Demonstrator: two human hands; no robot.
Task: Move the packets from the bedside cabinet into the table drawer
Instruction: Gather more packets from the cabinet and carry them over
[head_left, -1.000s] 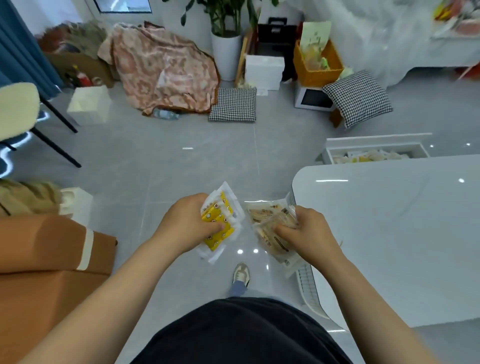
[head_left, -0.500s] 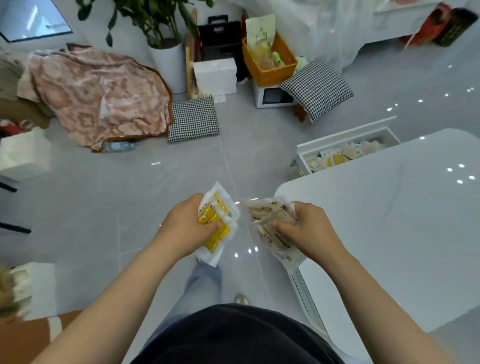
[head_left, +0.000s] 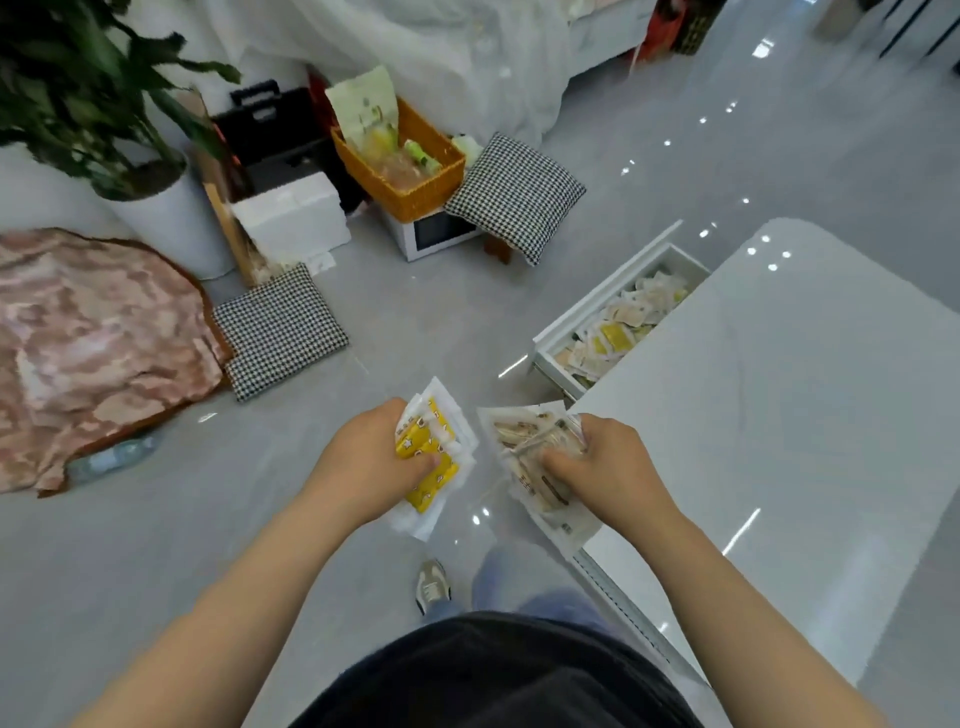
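The left hand (head_left: 374, 462) clamps yellow packets (head_left: 428, 467) and the right hand (head_left: 610, 470) clamps beige packets (head_left: 522, 441), their print too blurred to read, both held over the floor beside the counter (head_left: 779, 415). Farther right, the open drawer (head_left: 597, 296) holds more. A checked cushion (head_left: 280, 332) lies left.

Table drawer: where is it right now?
Head view, right of centre: the drawer stands open at the white table's left side, ahead of the right hand.

I see yellow-and-white plastic packets (head_left: 428, 462) near left, tan-printed clear plastic packets (head_left: 535, 470) near right, black-and-white houndstooth fabric cushions (head_left: 280, 330) farther off, an orange woven basket (head_left: 418, 195) beyond.
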